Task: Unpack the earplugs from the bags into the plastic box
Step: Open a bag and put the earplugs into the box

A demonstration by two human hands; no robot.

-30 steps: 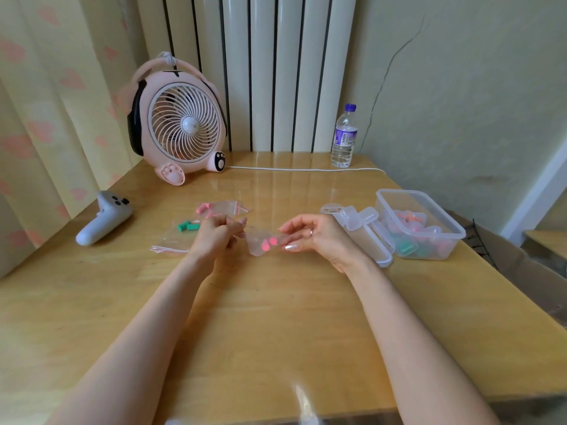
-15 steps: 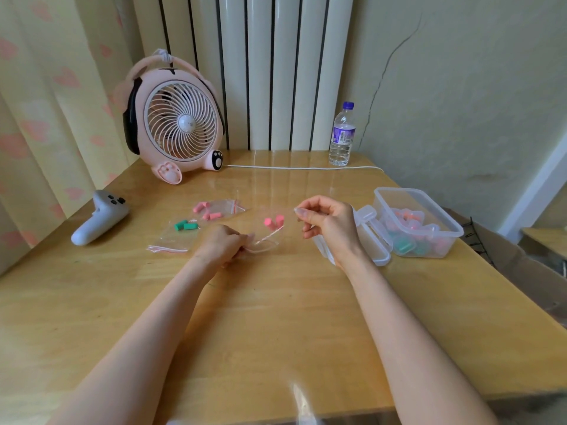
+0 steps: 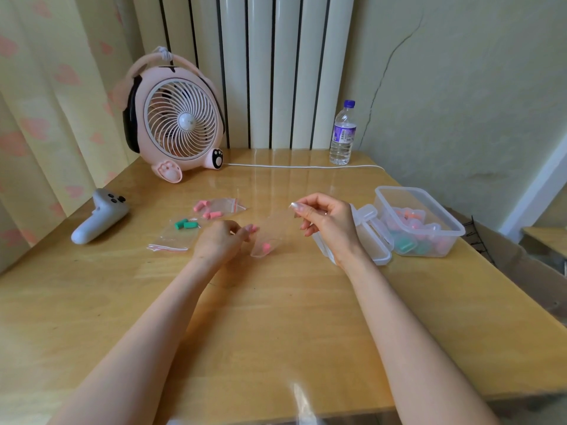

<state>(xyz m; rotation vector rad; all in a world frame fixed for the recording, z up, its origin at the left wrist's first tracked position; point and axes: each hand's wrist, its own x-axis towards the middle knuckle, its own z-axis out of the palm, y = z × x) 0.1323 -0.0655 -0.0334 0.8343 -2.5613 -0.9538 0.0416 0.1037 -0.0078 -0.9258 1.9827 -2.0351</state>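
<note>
Bottle label illegible; bag clear

fan: pink, white grille | curtain, left edge: cream, pink hearts | bottle: purple cap | bag: clear | earplugs inside: pink | plastic box: clear | table: yellow wood grain

The purple label on the water bottle is too small to read.
</note>
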